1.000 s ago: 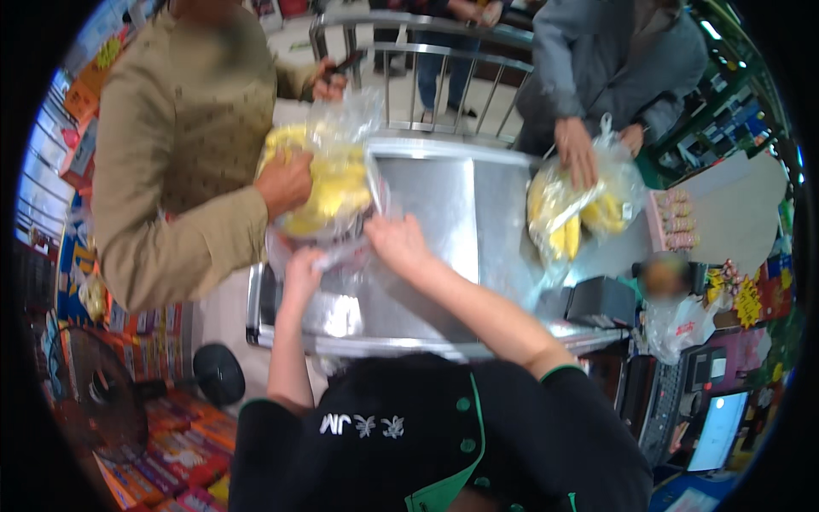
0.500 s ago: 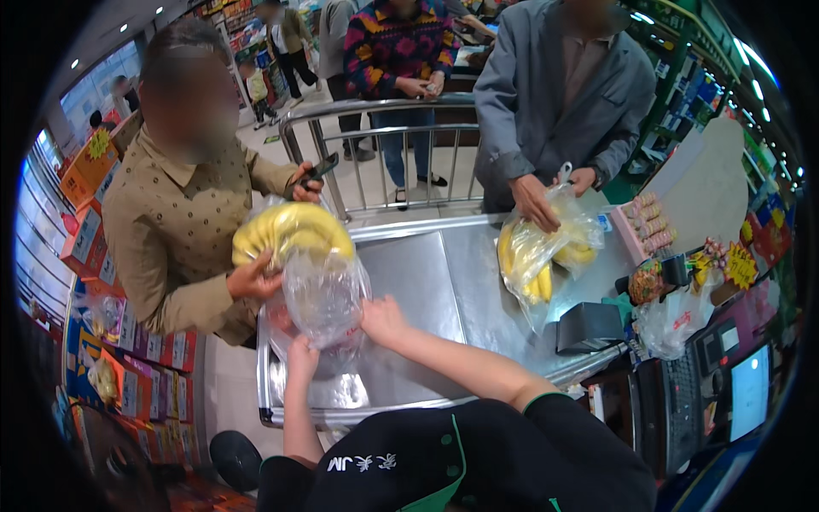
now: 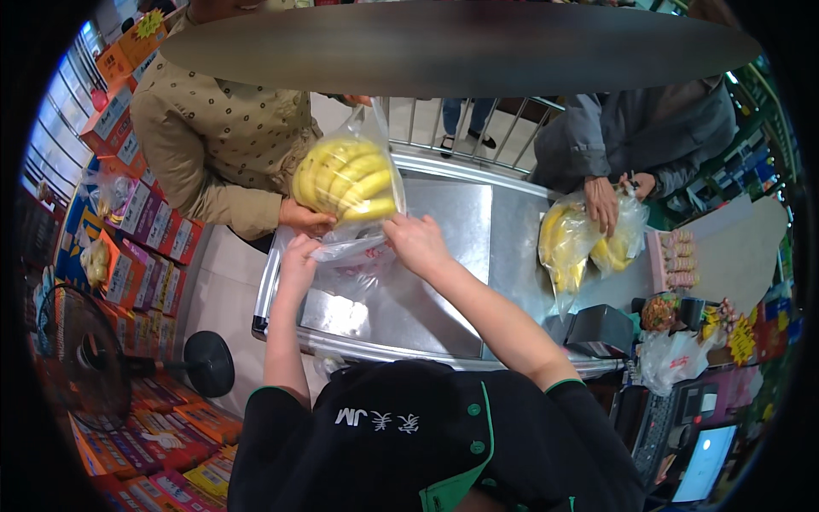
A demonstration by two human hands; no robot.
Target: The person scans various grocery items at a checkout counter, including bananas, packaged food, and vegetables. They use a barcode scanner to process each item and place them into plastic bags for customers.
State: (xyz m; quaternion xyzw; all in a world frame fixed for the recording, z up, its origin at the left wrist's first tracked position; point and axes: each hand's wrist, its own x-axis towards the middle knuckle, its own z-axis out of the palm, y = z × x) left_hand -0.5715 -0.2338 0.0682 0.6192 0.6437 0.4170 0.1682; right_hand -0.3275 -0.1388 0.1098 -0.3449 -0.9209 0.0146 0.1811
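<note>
A bunch of yellow bananas sits in a clear plastic bag held up over the steel counter. My left hand grips the bag's lower left edge. My right hand grips its lower right edge, just below the bananas. A customer's hand in a tan dotted sleeve supports the bunch from the left. Both my forearms reach forward from a black and green uniform.
A second customer in grey holds another bag of bananas on the counter's right side. A metal railing stands behind the counter. A till screen and small goods sit at right. A black fan and boxed goods fill the left.
The bag of bananas has risen and shifted right, and both my hands have moved up with it to its lower edge. The view has tilted down toward the counter.
</note>
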